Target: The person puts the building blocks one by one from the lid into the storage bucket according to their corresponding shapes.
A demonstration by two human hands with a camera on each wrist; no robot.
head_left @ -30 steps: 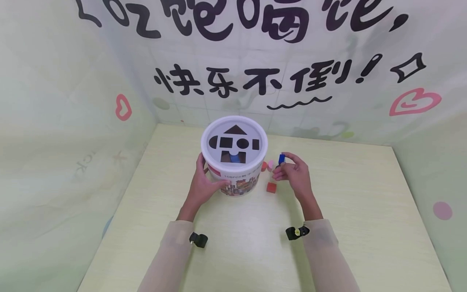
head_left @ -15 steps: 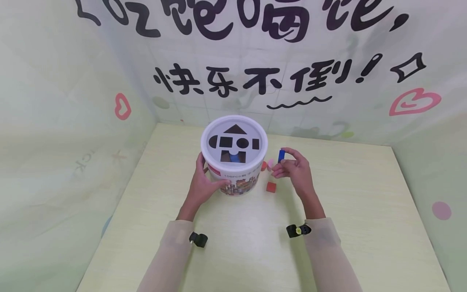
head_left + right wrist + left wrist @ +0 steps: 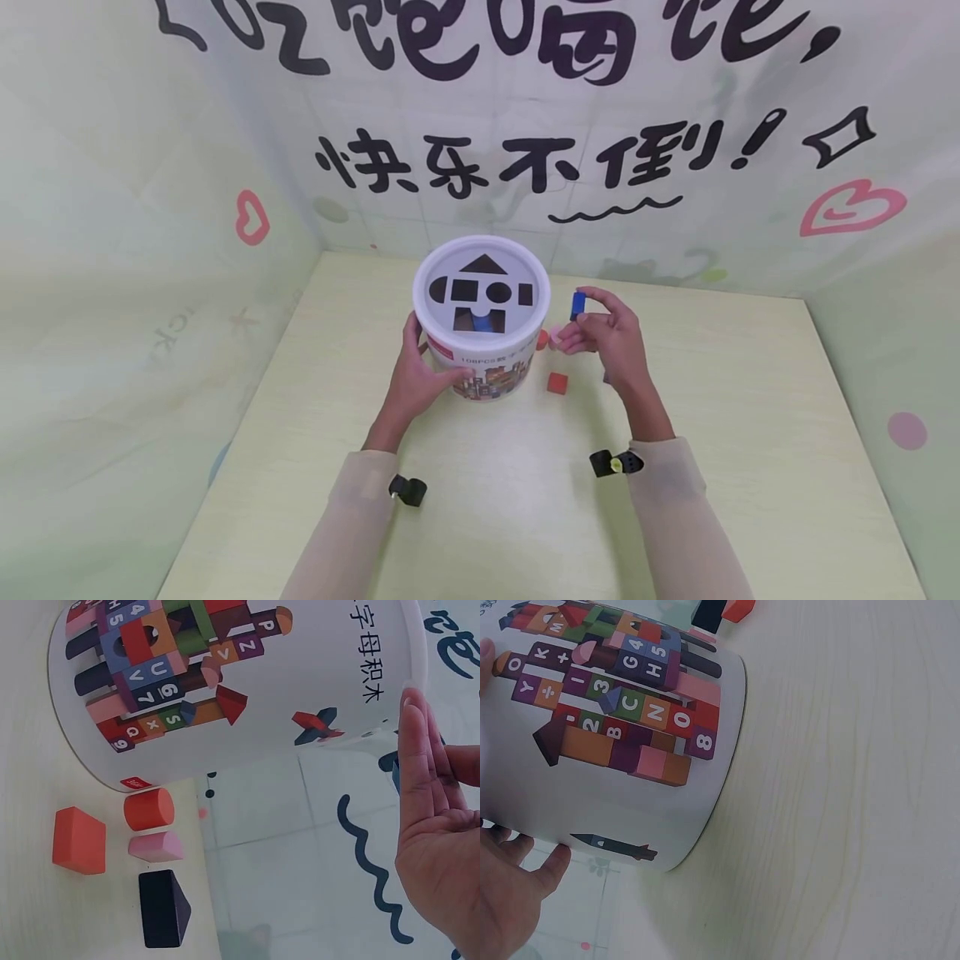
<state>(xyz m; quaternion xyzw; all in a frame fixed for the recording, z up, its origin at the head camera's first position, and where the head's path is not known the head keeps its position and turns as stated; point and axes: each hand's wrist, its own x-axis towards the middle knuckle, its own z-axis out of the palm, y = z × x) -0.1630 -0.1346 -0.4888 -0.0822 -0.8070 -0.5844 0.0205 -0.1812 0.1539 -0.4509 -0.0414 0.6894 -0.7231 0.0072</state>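
A white bucket (image 3: 495, 358) with printed block pictures stands on the table, its lid (image 3: 517, 323) cut with several shaped holes. My left hand (image 3: 416, 379) grips the bucket's left side, thumb across the front and fingers round behind. To the right of the bucket, my right hand (image 3: 617, 333) pinches a small blue block (image 3: 578, 305) upright between thumb and fingers, near lid height. That block is mostly hidden behind the fingers in the right wrist view. Something blue shows inside the bucket through the lowest hole.
Beside the bucket's right side lie a red cube (image 3: 79, 840), a red cylinder (image 3: 149, 809), a pink block (image 3: 156, 846) and a dark triangular block (image 3: 163, 909). A printed cloth wall (image 3: 480, 212) rises behind the pale table (image 3: 495, 492).
My right hand has lifted the blue block up and away from the table, beside the bucket. The left hand and bucket stay in place.
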